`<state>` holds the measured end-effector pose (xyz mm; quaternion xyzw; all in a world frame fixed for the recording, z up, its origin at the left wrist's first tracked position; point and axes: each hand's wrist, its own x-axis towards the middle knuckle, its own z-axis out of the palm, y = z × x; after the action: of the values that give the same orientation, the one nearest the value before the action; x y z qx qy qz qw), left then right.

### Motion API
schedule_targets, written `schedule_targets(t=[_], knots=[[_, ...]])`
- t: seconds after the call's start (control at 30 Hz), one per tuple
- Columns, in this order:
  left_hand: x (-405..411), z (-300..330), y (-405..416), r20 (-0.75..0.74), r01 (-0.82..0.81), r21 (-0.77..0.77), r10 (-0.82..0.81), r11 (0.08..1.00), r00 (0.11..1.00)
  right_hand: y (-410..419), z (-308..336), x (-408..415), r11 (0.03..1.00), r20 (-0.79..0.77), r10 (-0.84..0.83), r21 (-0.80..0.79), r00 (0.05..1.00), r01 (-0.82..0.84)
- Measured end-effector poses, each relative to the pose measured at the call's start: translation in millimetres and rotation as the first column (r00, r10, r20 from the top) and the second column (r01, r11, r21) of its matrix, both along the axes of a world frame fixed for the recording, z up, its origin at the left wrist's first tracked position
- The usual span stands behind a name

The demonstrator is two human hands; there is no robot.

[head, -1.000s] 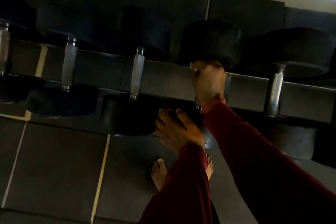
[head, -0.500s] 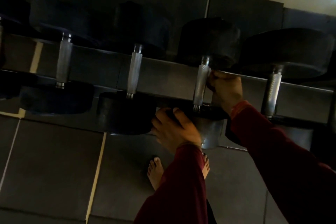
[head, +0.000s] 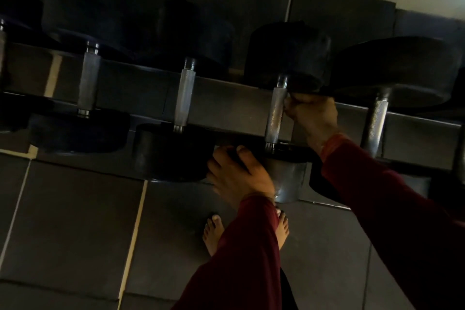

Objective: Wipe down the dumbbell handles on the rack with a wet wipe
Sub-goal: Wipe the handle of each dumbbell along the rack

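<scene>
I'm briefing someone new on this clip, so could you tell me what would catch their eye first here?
Probably the two hands in dark red sleeves at centre: the right hand is curled against the knurled handle of one dumbbell, and the left hand rests on that dumbbell's near weight. Next, the row of steel handles across the rack, and bare feet on the floor below.

Dumbbell handle [head: 275,113] — knurled, dull-shiny metal; dumbbell heads [head: 286,55] matt black, likely rubber; sleeve [head: 251,246] — maroon cloth.
</scene>
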<state>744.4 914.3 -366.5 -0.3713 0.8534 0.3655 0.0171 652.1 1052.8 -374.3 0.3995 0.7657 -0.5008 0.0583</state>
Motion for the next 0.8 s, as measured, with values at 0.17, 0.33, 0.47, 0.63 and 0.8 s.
schedule_targets(t=[0.17,0.33,0.47,0.63,0.8], knots=[[0.4,-0.3,0.0,0.006,0.006,0.005,-0.006,1.000,1.000,-9.4,19.2,44.7,0.940,0.003,0.274,0.212,0.962,-0.268],[-0.5,0.7,0.7,0.011,-0.003,0.012,0.003,1.000,1.000,-10.2,15.6,42.7,0.851,-0.094,0.427,0.377,0.899,-0.365],[-1.2,2.2,1.2,0.013,-0.012,0.010,0.012,1.000,1.000,-3.6,7.8,15.0,0.854,-0.265,0.383,0.468,0.885,-0.229],[-0.8,1.5,1.1,0.007,-0.011,0.011,0.011,1.000,1.000,-6.6,-3.3,47.2,0.595,-0.166,0.743,0.607,0.649,-0.527],[-1.1,0.0,1.5,0.004,-0.020,0.006,0.020,1.000,1.000,6.5,0.2,11.4,0.243,-0.093,0.957,0.771,0.274,-0.588]])
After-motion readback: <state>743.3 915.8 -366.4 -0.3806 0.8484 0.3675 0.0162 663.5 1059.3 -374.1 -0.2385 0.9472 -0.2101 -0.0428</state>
